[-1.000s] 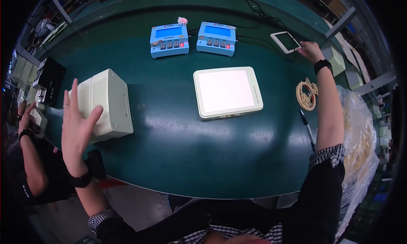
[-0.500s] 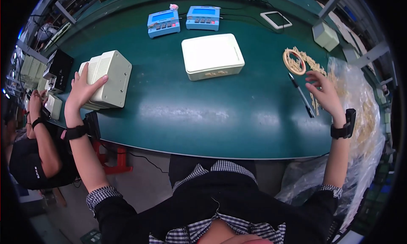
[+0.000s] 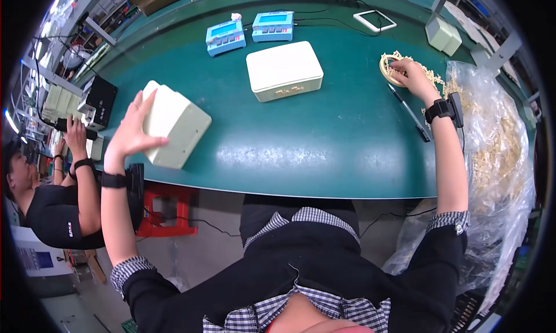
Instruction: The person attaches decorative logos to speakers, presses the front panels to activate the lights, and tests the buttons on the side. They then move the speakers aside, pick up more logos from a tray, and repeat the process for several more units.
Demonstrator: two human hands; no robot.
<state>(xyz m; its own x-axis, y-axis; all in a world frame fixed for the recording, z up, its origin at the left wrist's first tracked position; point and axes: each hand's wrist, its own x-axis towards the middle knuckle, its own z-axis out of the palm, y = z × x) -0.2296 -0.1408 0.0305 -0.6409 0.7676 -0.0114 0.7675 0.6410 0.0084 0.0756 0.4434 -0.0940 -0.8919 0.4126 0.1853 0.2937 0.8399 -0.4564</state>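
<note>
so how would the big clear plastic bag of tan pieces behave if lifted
The crumpled clear plastic bag would likely sag, its thin film lying in folds. The small tan pieces inside look loose, so they'd probably shift.

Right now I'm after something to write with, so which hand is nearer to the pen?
Right. The right hand is close to the pen, just past its far end; the left hand is well across the table, at the stacked pale casings.

Black top [image 3: 301, 249], checked cuffs [image 3: 443, 220]
</note>
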